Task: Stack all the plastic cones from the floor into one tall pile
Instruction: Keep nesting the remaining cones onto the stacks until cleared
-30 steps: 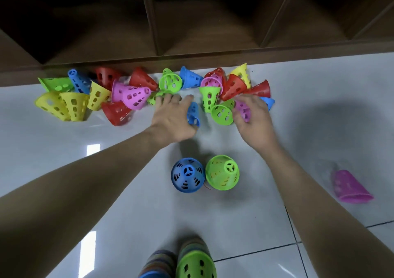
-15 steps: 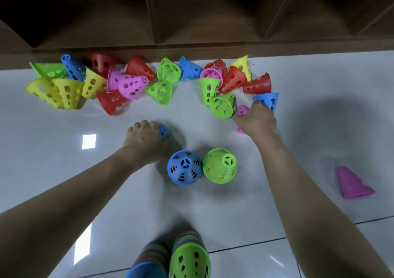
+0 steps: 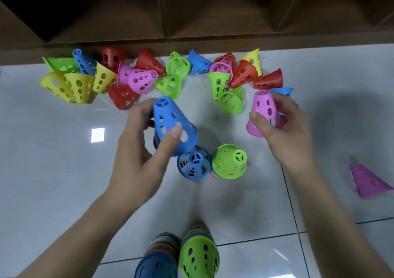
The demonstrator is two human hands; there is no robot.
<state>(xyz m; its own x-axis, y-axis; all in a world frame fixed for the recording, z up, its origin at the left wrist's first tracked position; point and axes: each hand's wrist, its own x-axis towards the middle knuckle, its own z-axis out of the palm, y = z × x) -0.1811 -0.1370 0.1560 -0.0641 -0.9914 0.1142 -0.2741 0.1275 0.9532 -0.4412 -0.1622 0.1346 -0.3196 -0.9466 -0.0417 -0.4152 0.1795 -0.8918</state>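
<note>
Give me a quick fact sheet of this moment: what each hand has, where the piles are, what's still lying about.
left hand: grips a blue perforated plastic cone, lifted
right hand: holds a pink perforated plastic cone, lifted
middle piles: blue-topped stack beside green-topped stack
near piles: two more stacks, blue-topped and green-topped, at bottom edge
loose cones: mixed heap along the wooden shelf base
stray: one pink cone alone at right

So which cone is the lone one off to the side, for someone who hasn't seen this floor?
Start at the wooden shelf unit along the top, with the jumble of coloured cones below it. Go to the floor's far right edge: a pink cone lies there on its side, alone, well apart from the pink cone in the right hand.
</note>
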